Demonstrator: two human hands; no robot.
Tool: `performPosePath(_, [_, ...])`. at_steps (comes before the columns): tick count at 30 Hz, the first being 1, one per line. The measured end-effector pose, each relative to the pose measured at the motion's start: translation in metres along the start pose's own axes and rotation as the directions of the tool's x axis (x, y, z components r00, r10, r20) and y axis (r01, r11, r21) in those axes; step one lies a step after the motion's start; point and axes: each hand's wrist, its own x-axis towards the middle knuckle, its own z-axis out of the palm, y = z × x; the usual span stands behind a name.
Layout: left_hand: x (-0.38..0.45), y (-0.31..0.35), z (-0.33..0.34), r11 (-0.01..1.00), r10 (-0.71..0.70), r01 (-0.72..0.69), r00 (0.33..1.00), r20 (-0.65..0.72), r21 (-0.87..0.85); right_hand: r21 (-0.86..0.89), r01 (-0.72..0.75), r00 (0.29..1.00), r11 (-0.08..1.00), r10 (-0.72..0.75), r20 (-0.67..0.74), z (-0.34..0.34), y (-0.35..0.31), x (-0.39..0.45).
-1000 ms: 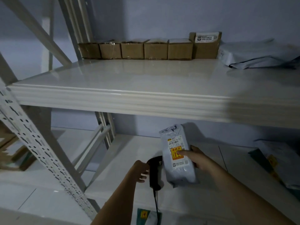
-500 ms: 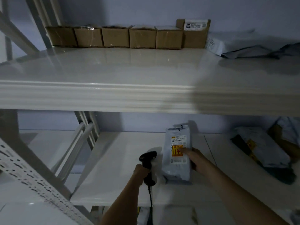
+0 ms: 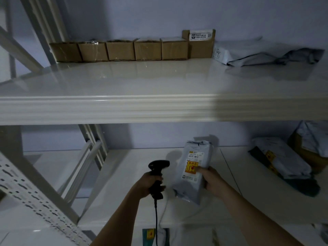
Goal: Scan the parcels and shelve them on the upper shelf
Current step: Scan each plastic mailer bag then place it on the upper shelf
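Note:
My right hand grips a grey plastic parcel upright above the lower shelf, its white label and yellow-red sticker facing me. My left hand grips the handle of a black barcode scanner, whose head sits just left of the parcel and points toward it. A black cable hangs from the scanner. The upper shelf carries a row of several brown cardboard boxes along the back wall and a grey mailer bag at the back right.
More parcels lie on the lower shelf at the right: a grey and dark green bag and a brown box with a bag on it. A perforated white upright slants at the left. Another parcel lies below.
My left hand has lifted the scanner and taken a full grip on its handle beside the parcel. My right hand keeps the parcel upright. The view swung right, then back left.

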Motion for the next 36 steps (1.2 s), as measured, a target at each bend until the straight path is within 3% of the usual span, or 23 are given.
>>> performPosePath(5, [-0.022, 0.031, 0.012, 0.987, 0.076, -0.08, 0.996, 0.037, 0.141, -0.007, 0.032, 0.999, 0.999, -0.032, 0.002, 0.007, -0.006, -0.008])
performPosePath(10, [-0.031, 0.041, 0.027, 0.973, 0.137, -0.122, 0.988, -0.065, 0.196, -0.073, 0.087, 0.996, 0.994, -0.089, -0.026, 0.013, -0.007, -0.018])
performPosePath(15, [-0.041, 0.046, 0.042, 0.913, 0.218, -0.159, 0.969, -0.119, 0.375, -0.166, 0.129, 0.987, 0.978, -0.142, -0.071, 0.019, -0.007, -0.024])
performPosePath(24, [-0.061, 0.054, 0.052, 0.897, 0.283, -0.239, 0.957, -0.069, 0.373, -0.244, 0.122, 0.987, 0.962, -0.144, -0.072, 0.023, -0.003, -0.026])
performPosePath(36, [-0.065, 0.053, 0.051, 0.895, 0.28, -0.235, 0.957, -0.068, 0.38, -0.277, 0.078, 0.988, 0.958, -0.112, -0.109, 0.017, -0.002, -0.025])
